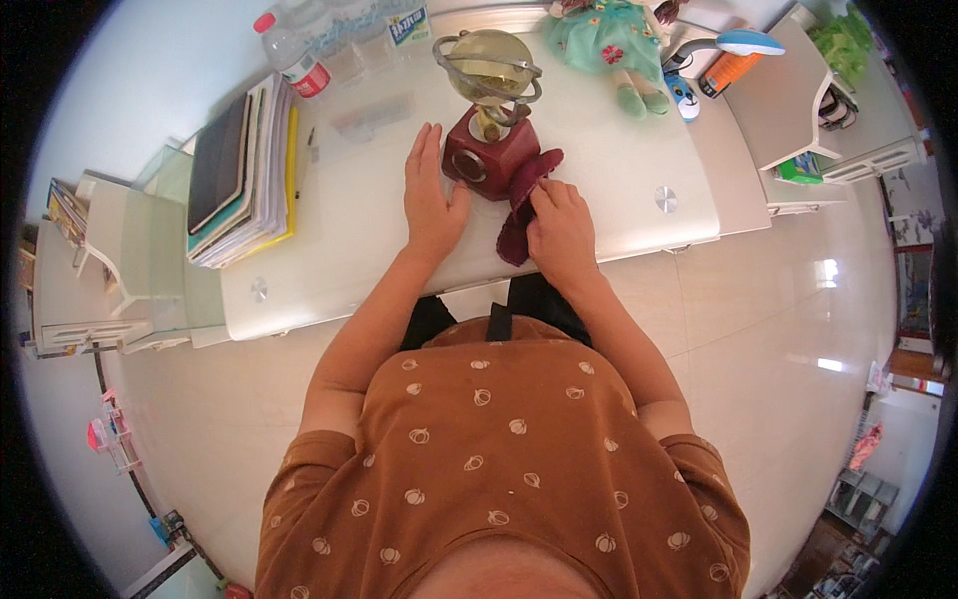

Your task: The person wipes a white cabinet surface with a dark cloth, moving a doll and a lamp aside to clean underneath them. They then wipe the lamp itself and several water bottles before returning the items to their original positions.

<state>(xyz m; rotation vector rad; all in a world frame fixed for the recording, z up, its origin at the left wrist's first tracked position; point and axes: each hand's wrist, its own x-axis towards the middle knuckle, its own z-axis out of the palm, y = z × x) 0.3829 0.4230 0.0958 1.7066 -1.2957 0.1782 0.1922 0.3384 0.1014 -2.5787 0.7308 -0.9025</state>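
On the glass-topped white desk stands an ornament with a dark red, many-sided base [500,153] and a yellowish translucent globe [490,66] ringed by grey metal bands. A round, silver-rimmed disc [470,166] is set in the base's front face. My left hand [434,202] is beside the base's left side, fingers extended and holding nothing; whether it touches the base is hard to tell. My right hand [557,232] grips a dark red cloth [516,236] at the base's right front side. Part of the cloth lies hidden under that hand.
Left of my arms rises a stack of papers and folders [251,180], with a red-capped bottle [296,64] behind it. Wrapped clear bottles [337,34] line the back. A doll in a green dress [599,45] and a blue desk lamp [748,43] stand at the back right.
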